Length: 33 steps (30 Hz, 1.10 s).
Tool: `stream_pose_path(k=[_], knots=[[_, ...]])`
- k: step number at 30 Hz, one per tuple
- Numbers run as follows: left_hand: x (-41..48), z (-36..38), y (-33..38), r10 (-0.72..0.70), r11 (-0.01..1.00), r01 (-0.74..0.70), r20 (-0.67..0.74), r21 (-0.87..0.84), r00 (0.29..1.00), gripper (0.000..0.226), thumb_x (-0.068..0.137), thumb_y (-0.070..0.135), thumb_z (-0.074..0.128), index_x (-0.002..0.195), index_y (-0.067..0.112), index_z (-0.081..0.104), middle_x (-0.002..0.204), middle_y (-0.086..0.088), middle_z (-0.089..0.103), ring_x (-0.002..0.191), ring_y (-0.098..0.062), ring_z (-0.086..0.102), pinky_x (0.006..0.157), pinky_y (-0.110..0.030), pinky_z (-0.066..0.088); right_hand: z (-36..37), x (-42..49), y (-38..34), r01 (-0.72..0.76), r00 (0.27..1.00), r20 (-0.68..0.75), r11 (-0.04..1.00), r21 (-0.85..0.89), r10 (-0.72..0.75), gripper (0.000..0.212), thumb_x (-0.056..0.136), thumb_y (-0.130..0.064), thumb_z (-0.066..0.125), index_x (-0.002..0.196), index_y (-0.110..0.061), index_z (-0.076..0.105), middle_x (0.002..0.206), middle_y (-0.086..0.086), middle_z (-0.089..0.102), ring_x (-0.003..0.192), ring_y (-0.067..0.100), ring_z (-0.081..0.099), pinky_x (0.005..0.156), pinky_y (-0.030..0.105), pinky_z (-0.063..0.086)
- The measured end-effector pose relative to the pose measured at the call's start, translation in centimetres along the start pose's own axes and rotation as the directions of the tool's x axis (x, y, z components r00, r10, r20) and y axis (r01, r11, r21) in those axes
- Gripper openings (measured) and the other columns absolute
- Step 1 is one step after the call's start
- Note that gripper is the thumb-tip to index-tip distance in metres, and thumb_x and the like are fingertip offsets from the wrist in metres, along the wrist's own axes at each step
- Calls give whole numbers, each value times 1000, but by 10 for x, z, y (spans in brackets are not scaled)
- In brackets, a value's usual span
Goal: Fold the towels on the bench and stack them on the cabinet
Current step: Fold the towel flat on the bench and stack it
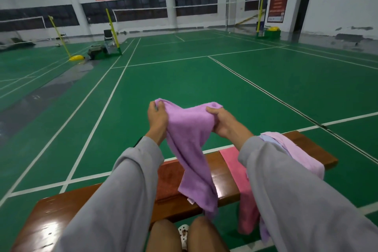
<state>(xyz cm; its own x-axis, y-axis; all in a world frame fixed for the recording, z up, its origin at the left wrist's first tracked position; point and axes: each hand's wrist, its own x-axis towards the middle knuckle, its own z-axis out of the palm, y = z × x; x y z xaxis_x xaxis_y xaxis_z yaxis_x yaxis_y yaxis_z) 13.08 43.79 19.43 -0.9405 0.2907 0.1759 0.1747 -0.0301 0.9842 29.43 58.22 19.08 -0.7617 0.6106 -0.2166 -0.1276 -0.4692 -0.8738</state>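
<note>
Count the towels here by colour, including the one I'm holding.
Purple towel, gripped by left hand and right hand: 1
Deep pink towel, draped over the bench: 1
Pale pink towel, bench's right end: 1
Rust-red towel, flat on the bench: 1
Total: 4. A pale blue sliver under the pale pink towel is too hidden to count.

Towels on bench, rightward.

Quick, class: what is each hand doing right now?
Left hand: grips one top corner of the purple towel.
Right hand: grips the other top corner of it.
</note>
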Motion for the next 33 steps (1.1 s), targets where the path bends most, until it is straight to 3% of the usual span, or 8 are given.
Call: stream_pose_path(k=[4,9,14,16,19,26,29,33], knots=[[29,-40,-16,-242,969,237,-71,-69,968,24,97,23,56,114,6,60,105,-8,64,95,-27,63,93,-42,57,-15,9,-24,9,998,-67,1000,19,-7,90,89,12,66,160,-17,21,148,25,46,111,28,63,76,40,58],[18,-61,-56,-651,755,622,358,210,669,20,88,19,65,73,14,54,63,-2,51,56,-20,51,53,-26,48,-7,1,-10,-138,989,27,977,-163,144,84,92,22,54,162,-8,20,162,22,25,131,30,48,103,35,48],[16,-71,-14,-100,775,373,484,-510,869,27,101,10,62,126,17,55,122,-15,69,107,-30,71,91,-43,59,-7,14,-34,130,991,-46,958,257,-122,63,95,14,55,148,-16,40,129,21,55,93,24,66,73,36,62],[13,-80,-20,-167,895,368,575,-252,801,47,95,23,72,139,18,54,128,-11,70,113,-30,69,93,-48,58,-6,6,-21,-50,999,29,983,176,45,22,99,-19,66,118,-12,56,98,13,61,80,24,64,62,37,61],[-8,-77,-46,-442,897,372,537,240,719,48,87,24,80,125,-2,66,112,-16,72,89,-25,70,75,-37,59,-8,-6,27,-390,899,73,864,-319,432,30,97,-35,67,104,-7,61,90,11,62,79,24,61,61,34,58],[15,-72,-29,-175,860,381,505,-340,845,51,96,30,72,139,13,51,132,-16,67,114,-32,68,93,-48,58,1,6,-7,-75,997,17,943,326,73,37,99,-38,63,76,-9,69,66,7,68,61,21,67,70,34,55],[8,-79,-35,-417,892,442,562,100,714,48,93,20,74,134,2,57,126,-19,68,114,-33,66,88,-42,58,-5,6,-1,-254,954,130,960,-119,269,51,92,-63,60,90,-13,68,84,8,69,83,24,65,81,35,52],[16,-73,-19,-250,894,357,360,-271,899,23,100,9,61,123,3,61,108,-13,68,99,-24,66,77,-33,60,-3,7,-11,-60,977,198,992,-111,81,12,98,-26,61,90,-19,65,81,1,70,83,20,54,77,34,45]])
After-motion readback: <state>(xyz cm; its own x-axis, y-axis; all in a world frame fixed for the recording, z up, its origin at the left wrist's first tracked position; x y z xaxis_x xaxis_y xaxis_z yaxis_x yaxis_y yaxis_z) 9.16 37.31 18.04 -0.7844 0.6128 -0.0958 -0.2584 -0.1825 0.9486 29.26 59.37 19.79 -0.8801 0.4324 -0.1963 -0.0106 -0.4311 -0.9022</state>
